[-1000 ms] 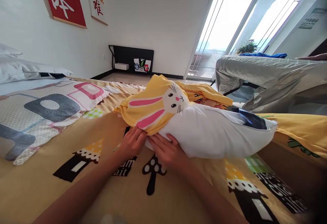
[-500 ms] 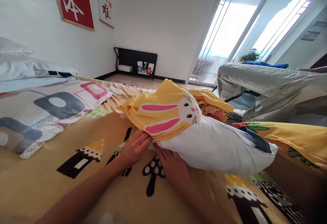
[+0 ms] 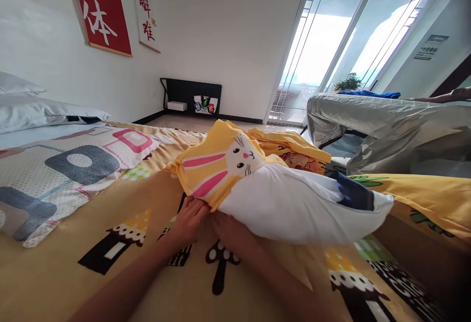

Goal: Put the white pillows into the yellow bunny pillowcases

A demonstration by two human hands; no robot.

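A white pillow [image 3: 298,204] lies on the yellow printed bedspread [image 3: 110,283], its left end inside a yellow pillowcase [image 3: 217,165] with a rabbit face and pink ears. My left hand [image 3: 189,221] pinches the lower edge of the pillowcase, fingers closed on the cloth. My right hand [image 3: 230,231] is tucked under the pillow's near edge beside it, fingers curled on the pillow and case; its fingertips are hidden. The two hands almost touch.
A patterned quilt [image 3: 66,170] and grey pillows [image 3: 40,113] lie at the left. A silver cover [image 3: 386,126] drapes over furniture at the right, with another person's arm [image 3: 441,97] above it. More yellow cloth [image 3: 423,197] lies beyond the pillow. Glass doors [image 3: 331,52] stand behind.
Both hands have stayed at the pillowcase edge and drawn closer together. The right hand has slid further under the pillow. The camera view has shifted slightly.
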